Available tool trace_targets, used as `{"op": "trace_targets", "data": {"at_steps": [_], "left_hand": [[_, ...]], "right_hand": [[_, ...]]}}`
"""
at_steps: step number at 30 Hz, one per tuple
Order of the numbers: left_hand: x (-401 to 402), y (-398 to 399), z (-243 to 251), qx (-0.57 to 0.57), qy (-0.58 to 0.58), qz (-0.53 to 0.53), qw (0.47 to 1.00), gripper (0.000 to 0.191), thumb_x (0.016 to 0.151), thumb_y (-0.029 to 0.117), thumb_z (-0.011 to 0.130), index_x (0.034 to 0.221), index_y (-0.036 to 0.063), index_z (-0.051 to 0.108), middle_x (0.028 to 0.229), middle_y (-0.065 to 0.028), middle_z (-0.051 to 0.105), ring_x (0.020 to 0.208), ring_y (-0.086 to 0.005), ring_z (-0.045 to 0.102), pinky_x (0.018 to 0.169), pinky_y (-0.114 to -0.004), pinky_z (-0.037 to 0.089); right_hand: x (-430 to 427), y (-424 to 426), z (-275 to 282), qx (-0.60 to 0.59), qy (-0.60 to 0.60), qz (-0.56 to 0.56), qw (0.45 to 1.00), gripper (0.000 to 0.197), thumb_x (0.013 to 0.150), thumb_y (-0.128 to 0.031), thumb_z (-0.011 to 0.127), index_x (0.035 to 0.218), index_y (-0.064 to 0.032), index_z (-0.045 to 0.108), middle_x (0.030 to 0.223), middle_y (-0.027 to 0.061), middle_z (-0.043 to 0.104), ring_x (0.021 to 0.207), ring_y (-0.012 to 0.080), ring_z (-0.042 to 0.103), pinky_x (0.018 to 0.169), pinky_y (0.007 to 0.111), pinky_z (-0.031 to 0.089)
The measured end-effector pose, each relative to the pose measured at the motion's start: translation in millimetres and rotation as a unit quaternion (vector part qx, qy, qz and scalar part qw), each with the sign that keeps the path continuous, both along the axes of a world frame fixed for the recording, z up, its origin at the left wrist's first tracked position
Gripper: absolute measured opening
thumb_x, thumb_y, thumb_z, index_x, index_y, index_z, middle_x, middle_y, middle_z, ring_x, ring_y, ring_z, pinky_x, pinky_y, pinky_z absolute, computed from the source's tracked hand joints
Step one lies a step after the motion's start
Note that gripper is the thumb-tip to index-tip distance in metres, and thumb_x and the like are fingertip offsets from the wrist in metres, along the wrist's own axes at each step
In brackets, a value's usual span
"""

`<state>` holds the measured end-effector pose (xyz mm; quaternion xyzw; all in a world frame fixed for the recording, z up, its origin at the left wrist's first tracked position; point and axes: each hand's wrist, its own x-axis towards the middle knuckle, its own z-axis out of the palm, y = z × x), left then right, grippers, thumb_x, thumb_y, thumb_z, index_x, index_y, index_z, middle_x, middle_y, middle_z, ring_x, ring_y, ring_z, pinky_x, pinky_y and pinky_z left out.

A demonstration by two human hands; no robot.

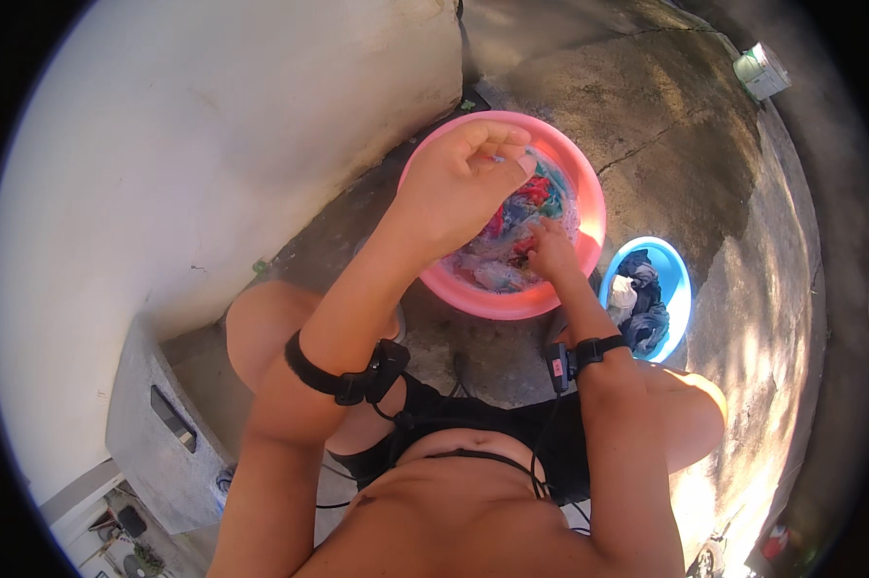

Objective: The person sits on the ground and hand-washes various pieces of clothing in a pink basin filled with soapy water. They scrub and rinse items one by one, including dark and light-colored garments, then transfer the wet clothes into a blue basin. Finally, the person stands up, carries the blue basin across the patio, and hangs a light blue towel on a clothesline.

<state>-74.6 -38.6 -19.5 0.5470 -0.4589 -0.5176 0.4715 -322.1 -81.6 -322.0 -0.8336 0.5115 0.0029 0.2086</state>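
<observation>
A round pink plastic basin (590,209) stands on the ground before me. Soapy water and wet clothes (535,191) in red, teal and grey-blue fill its middle. Raised over the basin's left side is my left hand (470,177), its fingers loosely curled and the thumb apart from them. I see nothing in it, though part of the palm is hidden. Lower, at the right side of the wet clothes, my right hand (552,251) has its fingers slightly spread; it appears to hold nothing, and I cannot tell whether it touches the cloth.
Right of the pink basin, a smaller blue basin (683,289) holds dark clothes (645,329) and a white cloth (622,295). A pale wall (225,144) runs along the left. A white bucket (762,72) stands far right. Strapped devices (387,370) with cables sit on both forearms.
</observation>
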Motion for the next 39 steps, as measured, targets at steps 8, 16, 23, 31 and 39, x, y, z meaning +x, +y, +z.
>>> {"op": "trace_targets", "data": {"at_steps": [8,16,23,31,39], "left_hand": [[25.4,22.3,1.2,0.022,-0.028,0.022,0.999,0.034,0.099,0.017,0.072,0.126,-0.0018,0.067,0.118,-0.0066,0.070,0.107,-0.0131,0.065,0.097,-0.031,0.054],[24.8,22.3,-10.3,0.014,-0.008,-0.007,1.000,0.039,0.095,0.017,0.075,0.128,-0.0024,0.067,0.118,-0.0087,0.071,0.112,-0.0164,0.066,0.100,-0.032,0.052],[-2.8,-1.1,-63.2,0.039,-0.052,-0.066,0.996,0.067,0.087,0.016,0.082,0.145,-0.0011,0.054,0.135,-0.0171,0.062,0.116,-0.0196,0.066,0.100,-0.033,0.053],[-31.8,-0.5,-43.9,-0.088,0.057,-0.180,0.978,0.090,0.082,0.009,0.087,0.156,0.0015,0.036,0.136,-0.0179,0.062,0.114,-0.0200,0.066,0.089,-0.034,0.057],[-36.7,-7.1,-89.7,-0.076,-0.060,-0.096,0.991,0.059,0.088,0.019,0.086,0.139,0.0057,0.059,0.119,-0.0055,0.071,0.106,-0.0151,0.064,0.095,-0.033,0.051]], "right_hand": [[32.3,50.0,-49.3,0.201,0.156,-0.021,0.967,0.052,0.075,-0.024,0.083,0.124,-0.0111,0.071,0.114,0.0170,0.075,0.111,0.0415,0.070,0.099,0.046,0.053],[18.6,-11.2,36.6,0.397,-0.296,-0.252,0.832,0.019,0.080,-0.002,0.075,0.098,0.0033,0.072,0.083,0.0075,0.072,0.068,0.0197,0.068,0.066,0.033,0.057],[19.5,-26.9,257.3,0.281,-0.473,-0.229,0.803,0.017,0.082,0.004,0.068,0.099,0.0057,0.068,0.087,0.0058,0.069,0.072,0.0151,0.068,0.065,0.032,0.056],[23.6,-6.0,406.7,0.193,-0.592,-0.158,0.766,0.023,0.085,0.004,0.070,0.108,0.0029,0.066,0.096,0.0057,0.071,0.080,0.0131,0.069,0.074,0.029,0.058],[25.6,-5.8,462.4,0.135,-0.685,-0.080,0.712,0.021,0.086,-0.001,0.070,0.106,-0.0009,0.069,0.094,0.0056,0.071,0.083,0.0162,0.069,0.081,0.032,0.055]]}}
